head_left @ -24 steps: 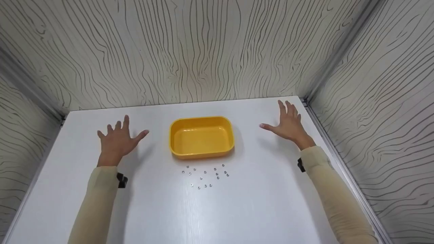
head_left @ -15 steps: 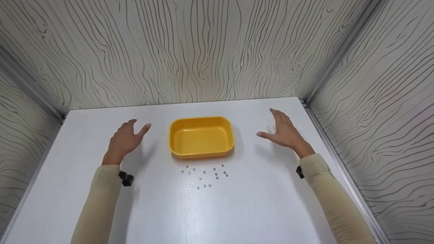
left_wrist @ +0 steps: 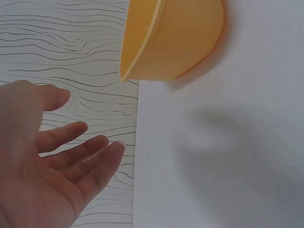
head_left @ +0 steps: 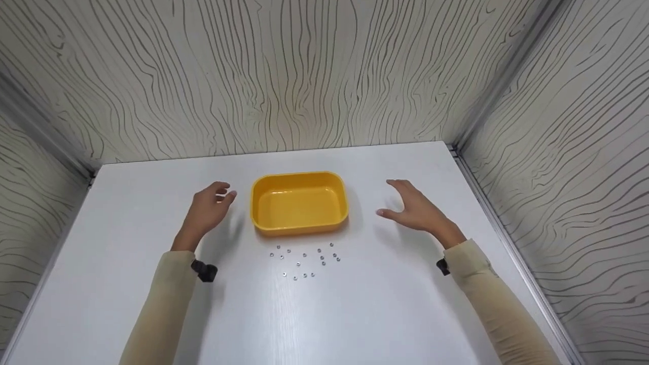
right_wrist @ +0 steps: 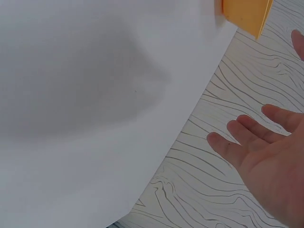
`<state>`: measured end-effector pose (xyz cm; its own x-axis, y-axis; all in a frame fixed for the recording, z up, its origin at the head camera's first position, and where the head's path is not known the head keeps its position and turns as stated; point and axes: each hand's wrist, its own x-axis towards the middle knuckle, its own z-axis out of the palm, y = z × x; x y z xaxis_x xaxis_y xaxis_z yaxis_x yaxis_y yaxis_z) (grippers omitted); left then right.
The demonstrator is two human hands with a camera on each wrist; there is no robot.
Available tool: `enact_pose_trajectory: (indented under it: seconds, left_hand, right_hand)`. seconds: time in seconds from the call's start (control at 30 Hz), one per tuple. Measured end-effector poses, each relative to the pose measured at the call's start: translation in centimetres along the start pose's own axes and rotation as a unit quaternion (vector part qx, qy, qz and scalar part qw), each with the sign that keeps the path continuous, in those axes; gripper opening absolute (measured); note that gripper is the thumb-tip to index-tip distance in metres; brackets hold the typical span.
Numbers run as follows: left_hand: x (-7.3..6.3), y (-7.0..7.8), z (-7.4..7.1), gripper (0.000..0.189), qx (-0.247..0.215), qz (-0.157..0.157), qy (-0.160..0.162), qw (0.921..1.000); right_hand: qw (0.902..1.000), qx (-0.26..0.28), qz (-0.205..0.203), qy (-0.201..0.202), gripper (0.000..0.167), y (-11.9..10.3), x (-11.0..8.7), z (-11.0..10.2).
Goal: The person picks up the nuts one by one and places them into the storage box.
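Note:
A yellow rectangular tub (head_left: 299,230) stands on the white table with nothing inside it. In front of it lie several small metal nuts (head_left: 304,255), scattered loosely. My left hand (head_left: 205,210) hovers left of the tub, fingers loosely bent and thumb near them, holding nothing; the left wrist view shows the bare palm (left_wrist: 38,175) beside the tub's wall (left_wrist: 190,38). To the tub's right, my right hand (head_left: 418,208) is held above the table, thumb apart from the fingers, with nothing in it. The right wrist view shows its relaxed fingers (right_wrist: 247,137).
The white table (head_left: 243,324) meets a wood-grain patterned panel (head_left: 304,76) at the back. Another patterned panel (head_left: 583,152) rises at the right, and metal frame rails (head_left: 512,61) run up the corners. A black wrist camera (head_left: 205,271) sits on the left sleeve.
Both hands have moved inward toward the tub. The left fingers went from widely spread to loosely bent, and the right fingers have drawn together somewhat. Tub and nuts stay in place.

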<state>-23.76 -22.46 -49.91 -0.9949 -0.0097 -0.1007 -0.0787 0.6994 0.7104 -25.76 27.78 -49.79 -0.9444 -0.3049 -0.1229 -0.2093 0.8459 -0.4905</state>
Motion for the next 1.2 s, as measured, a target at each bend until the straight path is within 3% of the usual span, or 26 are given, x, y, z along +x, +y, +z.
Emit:
enact_pose_trajectory:
  seconds: [0.13,0.5,0.7,0.9,1.0,1.2]
  left_hand:
    - [-0.2,0.5,1.2,0.052,0.017,0.028,0.007,0.9994]
    - [-1.2,1.2,5.2,0.055,0.094,0.067,0.009,0.9932]
    - [-1.7,1.3,6.6,0.060,0.120,0.090,-0.001,0.9887]
    - [-1.8,1.0,7.6,0.060,0.173,0.104,0.000,0.9794]
    - [-1.8,0.9,8.2,0.059,0.175,0.110,0.009,0.9783]
    - [-1.7,0.4,9.1,0.061,0.139,0.104,0.020,0.9847]
  right_hand:
    - [0.9998,-0.006,-0.010,-0.013,0.095,-0.7,-0.6,1.0]
    - [0.9972,-0.001,-0.035,-0.066,0.084,-2.3,-2.0,3.5]
    - [0.9957,0.012,-0.043,-0.082,0.077,-3.0,-2.5,5.2]
    - [0.9935,0.012,-0.057,-0.098,0.070,-4.0,-3.0,6.7]
    - [0.9920,0.003,-0.074,-0.102,0.066,-4.6,-3.3,7.3]
    - [0.9892,-0.022,-0.098,-0.106,0.059,-5.9,-3.7,8.3]
